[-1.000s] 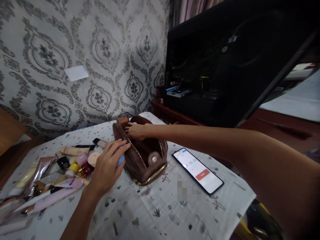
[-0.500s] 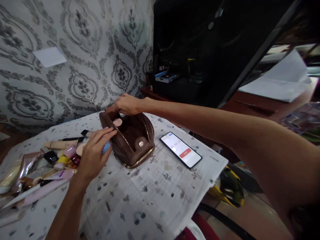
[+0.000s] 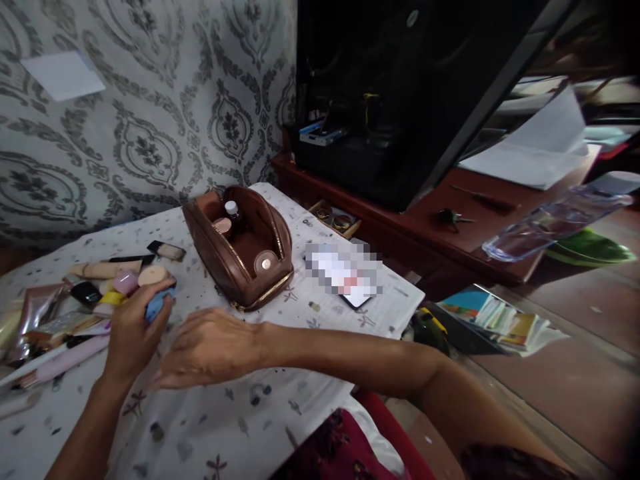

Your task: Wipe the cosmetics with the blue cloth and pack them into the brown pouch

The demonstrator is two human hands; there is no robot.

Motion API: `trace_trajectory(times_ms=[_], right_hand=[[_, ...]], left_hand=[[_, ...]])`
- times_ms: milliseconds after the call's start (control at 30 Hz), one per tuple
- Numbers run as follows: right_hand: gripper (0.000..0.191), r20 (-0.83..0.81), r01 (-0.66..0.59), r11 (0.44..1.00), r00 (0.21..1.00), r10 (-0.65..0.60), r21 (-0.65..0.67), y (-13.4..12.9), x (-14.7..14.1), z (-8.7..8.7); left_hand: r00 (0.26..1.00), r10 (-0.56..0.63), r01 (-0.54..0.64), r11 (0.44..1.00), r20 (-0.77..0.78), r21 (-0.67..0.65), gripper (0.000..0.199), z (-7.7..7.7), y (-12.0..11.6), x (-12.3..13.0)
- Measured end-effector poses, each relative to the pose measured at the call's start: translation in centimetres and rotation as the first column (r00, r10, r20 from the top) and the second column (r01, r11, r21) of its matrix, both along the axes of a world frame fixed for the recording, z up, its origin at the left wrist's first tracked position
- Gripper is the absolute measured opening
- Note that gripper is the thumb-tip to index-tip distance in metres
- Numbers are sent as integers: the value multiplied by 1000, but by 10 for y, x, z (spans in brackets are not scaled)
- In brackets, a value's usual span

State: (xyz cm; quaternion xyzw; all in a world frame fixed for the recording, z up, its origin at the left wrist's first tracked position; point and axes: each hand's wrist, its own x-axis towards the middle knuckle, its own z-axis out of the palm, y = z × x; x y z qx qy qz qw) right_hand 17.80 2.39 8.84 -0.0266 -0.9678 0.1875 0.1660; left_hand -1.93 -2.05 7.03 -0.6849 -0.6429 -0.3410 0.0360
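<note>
My left hand [image 3: 131, 333] is closed around a small blue item [image 3: 159, 305], too covered to name, beside a pile of cosmetics. A round beige-topped piece [image 3: 153, 275] lies just past its fingers. My right hand [image 3: 215, 350] is over the tablecloth to the right of it, back up and fingers loosely stretched leftward, with nothing visible in them. Behind both hands, a brown makeup bag [image 3: 240, 253] stands unzipped. Inside it are a small bottle with a white cap [image 3: 232, 211] and a round pinkish item [image 3: 223, 227].
Tubes and brushes, including a pink brush [image 3: 70, 360], spread over the table's left side. A dark-capped bottle [image 3: 167, 251] lies behind them. The phone [image 3: 345, 273] rests right of the bag. Beyond the table edge stands a red-brown cabinet [image 3: 435, 247] with a black screen [image 3: 390, 80].
My right hand has come out of the bag and down to the front left. My left hand has left the bag's edge for the cosmetics, still gripping the blue item. The view has shifted right.
</note>
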Motion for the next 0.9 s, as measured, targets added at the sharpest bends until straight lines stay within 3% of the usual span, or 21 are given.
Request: trace_trajectory(times_ms=[100, 167, 200, 267, 333, 533, 667, 900], right_hand=[[29, -31, -38, 992, 999, 35, -120, -1, -18, -26], [21, -65, 37, 945, 996, -61, -326, 0, -29, -38], [13, -85, 78, 883, 988, -132, -463, 1, -35, -44], [7, -106, 122, 703, 957, -271, -701, 2, -46, -55], [12, -101, 126, 556, 927, -360, -822, 5, -58, -68], [12, -91, 85, 320, 863, -497, -943, 22, -87, -101], [19, -131, 30, 264, 809, -573, -964, 30, -87, -111], [30, -172, -19, 252, 781, -600, -967, 33, -79, -118]], left_hand=[[990, 138, -137, 989, 28, -50, 33, -9, -16, -9], [972, 227, -223, 972, 65, -68, 33, -12, -24, -13], [961, 260, -255, 965, 90, -59, 34, -14, -27, -15], [941, 309, -311, 950, 138, -8, 37, -17, -30, -18], [922, 355, -364, 931, 155, 36, 41, -18, -30, -23], [891, 445, -449, 893, 87, 35, 39, -12, -17, -47], [915, 401, -402, 915, -39, -42, 33, -10, 11, -55], [924, 301, -361, 891, -235, -276, 43, -20, 49, -56]])
